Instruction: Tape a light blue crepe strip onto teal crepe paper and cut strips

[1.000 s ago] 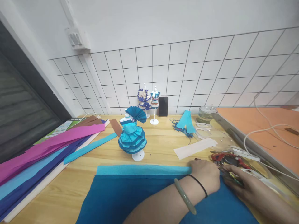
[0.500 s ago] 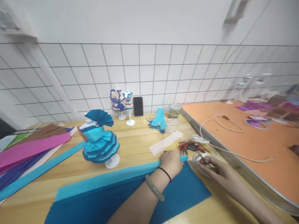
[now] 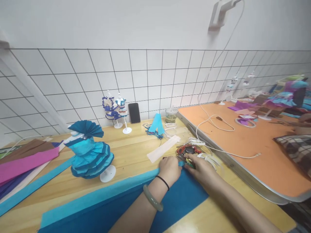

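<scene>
A craft workroom, apparently a shared one. Small dress forms (image 3: 91, 158) clothed in ruffled paper, coloured paper strips (image 3: 29, 163) and a spread blue sheet (image 3: 179, 194) occupy a wooden worktable (image 3: 136, 147); an adjoining orange-topped table (image 3: 255, 174) carries similar dressed figures (image 3: 283, 98) near a second person's hand (image 3: 305, 119).

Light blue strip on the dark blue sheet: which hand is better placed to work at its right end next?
Probably the right hand: it holds a green-handled tool close to that end, while the left hand is occupied on the light blue strip.
</scene>
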Demonstrator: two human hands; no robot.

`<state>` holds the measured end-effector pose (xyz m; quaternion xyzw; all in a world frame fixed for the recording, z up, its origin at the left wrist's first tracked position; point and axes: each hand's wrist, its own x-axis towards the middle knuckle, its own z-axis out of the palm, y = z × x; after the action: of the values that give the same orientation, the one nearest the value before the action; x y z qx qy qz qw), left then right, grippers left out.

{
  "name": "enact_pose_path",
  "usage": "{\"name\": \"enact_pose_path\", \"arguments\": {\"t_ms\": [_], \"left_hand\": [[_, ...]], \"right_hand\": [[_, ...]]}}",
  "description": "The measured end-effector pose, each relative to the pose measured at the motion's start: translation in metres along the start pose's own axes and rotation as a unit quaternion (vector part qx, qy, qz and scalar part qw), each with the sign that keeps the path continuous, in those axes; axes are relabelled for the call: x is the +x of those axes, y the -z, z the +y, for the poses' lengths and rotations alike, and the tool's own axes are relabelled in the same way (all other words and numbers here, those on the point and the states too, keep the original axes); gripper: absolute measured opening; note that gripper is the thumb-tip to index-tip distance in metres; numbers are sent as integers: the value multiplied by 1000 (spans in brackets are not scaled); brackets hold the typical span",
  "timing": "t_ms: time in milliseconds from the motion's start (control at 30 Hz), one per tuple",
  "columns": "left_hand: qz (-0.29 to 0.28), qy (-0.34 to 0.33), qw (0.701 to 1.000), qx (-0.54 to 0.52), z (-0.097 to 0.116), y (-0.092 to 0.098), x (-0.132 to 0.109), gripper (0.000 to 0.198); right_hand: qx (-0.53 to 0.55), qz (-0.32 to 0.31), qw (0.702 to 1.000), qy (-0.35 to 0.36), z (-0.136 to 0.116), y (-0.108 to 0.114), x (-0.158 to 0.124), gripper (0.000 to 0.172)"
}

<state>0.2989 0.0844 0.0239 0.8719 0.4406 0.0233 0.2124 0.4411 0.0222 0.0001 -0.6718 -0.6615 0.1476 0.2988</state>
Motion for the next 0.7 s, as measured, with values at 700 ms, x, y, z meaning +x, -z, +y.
{"name": "enact_pose_path", "arguments": {"t_ms": [700], "left_hand": [[2,-10,998,55,-117,33,-89,23]], "right_hand": [[-14,2,995,-98,8,-4,-4,36]]}}
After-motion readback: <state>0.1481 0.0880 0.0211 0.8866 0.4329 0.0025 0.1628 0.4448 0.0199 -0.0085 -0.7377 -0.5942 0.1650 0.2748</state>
